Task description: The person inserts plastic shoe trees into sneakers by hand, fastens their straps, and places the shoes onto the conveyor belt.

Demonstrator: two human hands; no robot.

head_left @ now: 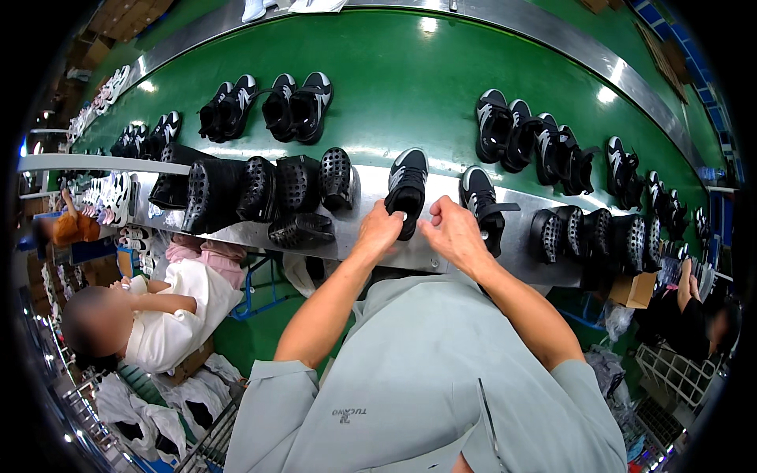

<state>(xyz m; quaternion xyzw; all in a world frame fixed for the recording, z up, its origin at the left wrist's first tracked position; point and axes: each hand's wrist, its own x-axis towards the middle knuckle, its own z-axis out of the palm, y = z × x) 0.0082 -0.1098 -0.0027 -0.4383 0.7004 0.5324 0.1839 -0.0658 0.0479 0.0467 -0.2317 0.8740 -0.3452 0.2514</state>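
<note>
A black and grey sneaker point(409, 181) stands on the metal edge of the bench in front of me, toe pointing away. My left hand point(380, 229) grips it at the left side of its heel opening. Just right of the heel, my right hand point(456, 235) has its fingers curled in a pinch; whatever they hold, if anything, is too small to make out. Beside that hand is a second sneaker point(478, 189), its black strap point(500, 208) sticking out to the right.
Black dimpled shoe-shaped pieces point(300, 185) stand left of me, and more dimpled pieces point(628, 236) stand at right. Sneaker pairs point(311, 106) line the green belt point(378, 79). A co-worker in white point(185, 307) sits at left; another person in black point(682, 315) is far right.
</note>
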